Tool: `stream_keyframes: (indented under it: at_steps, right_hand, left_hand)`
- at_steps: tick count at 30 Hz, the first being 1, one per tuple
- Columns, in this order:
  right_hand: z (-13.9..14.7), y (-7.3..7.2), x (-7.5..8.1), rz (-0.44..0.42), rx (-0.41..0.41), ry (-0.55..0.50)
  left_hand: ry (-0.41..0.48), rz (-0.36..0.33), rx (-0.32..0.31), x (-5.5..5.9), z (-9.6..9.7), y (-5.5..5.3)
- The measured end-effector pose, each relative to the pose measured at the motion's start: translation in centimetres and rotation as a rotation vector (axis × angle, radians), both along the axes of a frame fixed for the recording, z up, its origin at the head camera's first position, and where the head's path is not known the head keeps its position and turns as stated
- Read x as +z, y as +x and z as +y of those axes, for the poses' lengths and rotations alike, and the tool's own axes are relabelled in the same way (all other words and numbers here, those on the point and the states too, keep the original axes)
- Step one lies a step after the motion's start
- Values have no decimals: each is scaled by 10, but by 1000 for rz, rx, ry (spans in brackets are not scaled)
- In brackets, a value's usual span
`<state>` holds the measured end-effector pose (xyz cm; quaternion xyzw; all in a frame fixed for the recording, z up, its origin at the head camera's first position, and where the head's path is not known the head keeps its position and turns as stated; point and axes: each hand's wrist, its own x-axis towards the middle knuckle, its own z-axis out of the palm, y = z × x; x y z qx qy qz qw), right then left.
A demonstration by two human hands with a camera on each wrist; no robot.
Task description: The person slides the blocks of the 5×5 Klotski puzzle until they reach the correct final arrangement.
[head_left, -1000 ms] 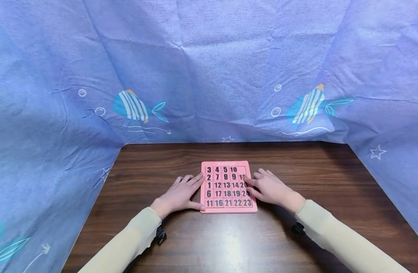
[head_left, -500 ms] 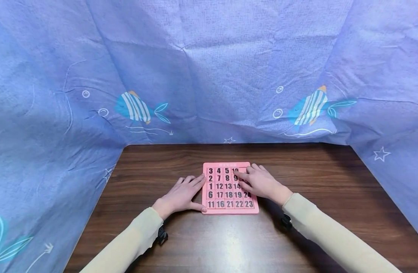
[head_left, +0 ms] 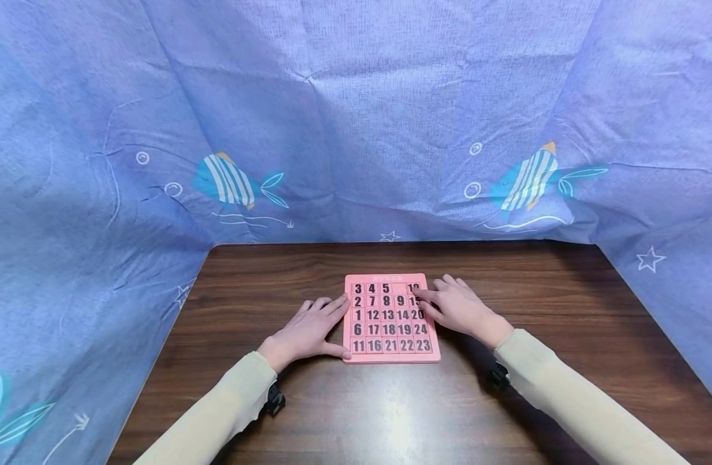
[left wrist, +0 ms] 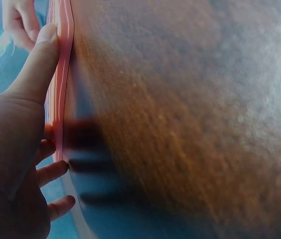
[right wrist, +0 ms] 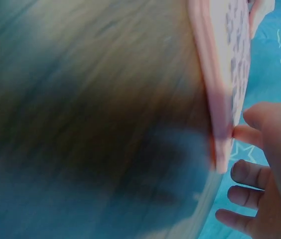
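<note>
A pink sliding number puzzle [head_left: 367,358] lies flat on the table, its numbered tiles set in a square frame. My left hand [head_left: 303,330] rests along the frame's left side, fingers stretched at the upper edge and thumb on the lower left corner. In the left wrist view the thumb [left wrist: 37,67] presses the pink rim. My right hand [head_left: 463,311] reaches in from the right, its index fingertip on the tile numbered 10 [head_left: 412,286] in the top right corner. The bare slot [head_left: 399,289] lies just left of that tile. The right wrist view shows the other fingers loosely bent beyond the frame.
The dark wood-grain table [head_left: 263,278] spreads around the puzzle, with glare on its near part. Behind and at both sides hangs a blue cloth [head_left: 379,129] printed with fish and stars. Black wrist devices [head_left: 274,399] sit under both pale sleeves [head_left: 216,413].
My right hand has moved left onto the tile numbered 10, then slid it right into the corner slot. The gap has shifted one place left. My left hand has stayed put.
</note>
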<state>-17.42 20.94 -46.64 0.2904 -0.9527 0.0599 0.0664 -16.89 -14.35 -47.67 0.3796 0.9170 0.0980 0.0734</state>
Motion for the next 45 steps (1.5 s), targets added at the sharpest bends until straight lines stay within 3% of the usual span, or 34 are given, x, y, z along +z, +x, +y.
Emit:
stream_keyframes:
  at_steps: [14, 26, 31, 38, 45]
  right_hand:
    - [-45, -12, -1, -9, 99, 58]
    - [-17, -9, -2, -44, -1, 33]
    - [-13, -11, 0, -61, 0, 10]
    - [-38, -19, 0, -7, 84, -19]
    - [-66, -22, -4, -5, 108, 76]
  left_hand:
    - [-10, -31, 6, -3, 2, 0]
    - [-20, -43, 9, -1, 2, -2]
    - [-15, -52, 15, 0, 0, -1]
    - [-11, -63, 16, 2, -1, -1]
    - [-12, -67, 18, 1, 0, -1]
